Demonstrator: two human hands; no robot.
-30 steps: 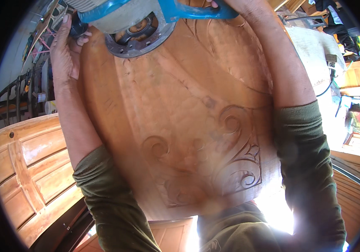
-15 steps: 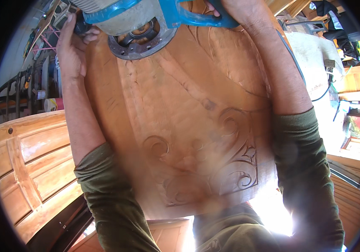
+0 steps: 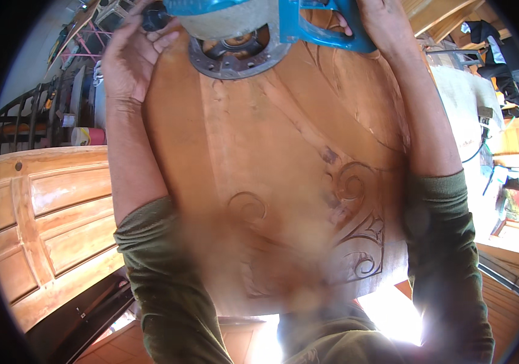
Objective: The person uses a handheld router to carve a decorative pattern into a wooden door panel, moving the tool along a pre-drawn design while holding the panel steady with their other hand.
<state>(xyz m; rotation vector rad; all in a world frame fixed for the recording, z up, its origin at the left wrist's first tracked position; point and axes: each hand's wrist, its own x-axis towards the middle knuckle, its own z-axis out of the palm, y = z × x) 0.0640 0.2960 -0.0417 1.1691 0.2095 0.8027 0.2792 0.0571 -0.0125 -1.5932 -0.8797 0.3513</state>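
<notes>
A blue and grey power router (image 3: 235, 27) with a round, slotted metal base rests on a brown carved wooden panel (image 3: 247, 139), at the far end of the view. Its top is cut off by the upper edge. My left hand (image 3: 135, 57) closes round the black side knob at the router's left. On the other side, my right hand (image 3: 384, 24) grips the blue loop handle; a fingertip shows through the opening. Scrolls and a corner border are cut into the panel's near right part. A blurred haze covers the panel's near middle.
Left of the panel lies a light wooden panelled door (image 3: 68, 203). Behind it are a red and yellow can (image 3: 88, 136) and dark racks. A pale work surface (image 3: 465, 103) with a cord (image 3: 473, 156) stands at the right, below dark cloth (image 3: 496, 57).
The router and both hands have shifted right and slightly away in the picture. The panel also appears farther right, as the view has moved. Both hands keep their hold.
</notes>
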